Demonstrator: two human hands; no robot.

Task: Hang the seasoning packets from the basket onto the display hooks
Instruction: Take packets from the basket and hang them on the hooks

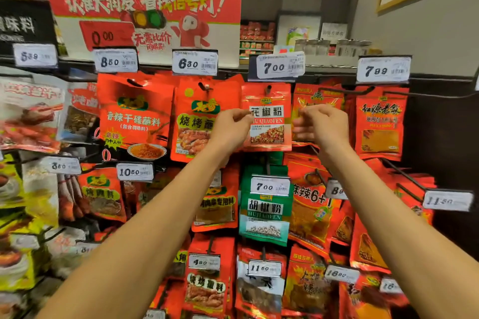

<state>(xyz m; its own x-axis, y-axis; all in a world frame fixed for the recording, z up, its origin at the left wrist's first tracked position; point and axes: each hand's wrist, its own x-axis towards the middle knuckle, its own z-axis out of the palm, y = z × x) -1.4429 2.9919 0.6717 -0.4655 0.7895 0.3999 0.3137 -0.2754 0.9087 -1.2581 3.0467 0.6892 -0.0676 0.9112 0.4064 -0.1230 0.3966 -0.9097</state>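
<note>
The red huajiao powder packet (267,122) hangs upright on a display hook (268,89) under the 7.00 price tag (280,67), long axis vertical. The left hand (230,127) pinches its left edge; the right hand (321,124), fingers curled, seems to pinch its right edge.

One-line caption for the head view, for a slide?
Both hands raised at a red huajiao packet hanging on a display hook.
</note>
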